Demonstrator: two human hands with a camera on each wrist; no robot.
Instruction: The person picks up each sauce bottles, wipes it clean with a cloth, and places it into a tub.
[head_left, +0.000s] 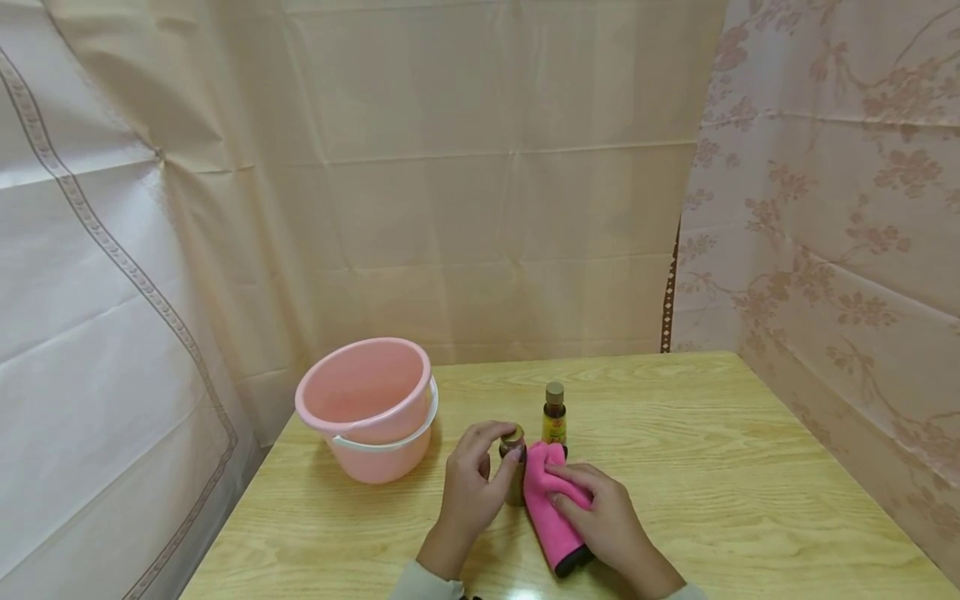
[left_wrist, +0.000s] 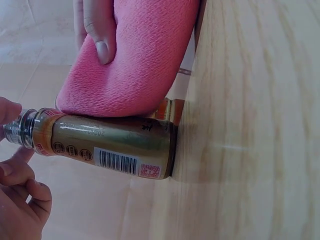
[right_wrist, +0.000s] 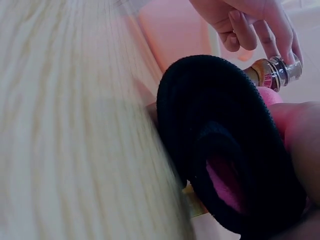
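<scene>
A small glass bottle point(left_wrist: 110, 142) with a gold label and a barcode stands upright on the table. My left hand point(head_left: 474, 475) pinches it by its capped top between thumb and fingers. In my right hand point(head_left: 611, 512) is a folded pink cloth point(head_left: 551, 521) with a black edge, gripped between thumb and fingers. The cloth lies against the side of the gold-label bottle, as the left wrist view shows. Just behind the cloth stands a second, dark bottle point(head_left: 554, 412) with a yellow label and a tan cap; its lower part is hidden.
A pink bucket point(head_left: 382, 462) with a white handle stands at the left of the wooden table point(head_left: 720, 467), with a pink basin-like rim on top. Beige curtains point(head_left: 487, 183) hang behind the table, and a flower-patterned curtain point(head_left: 847, 250) hangs at the right.
</scene>
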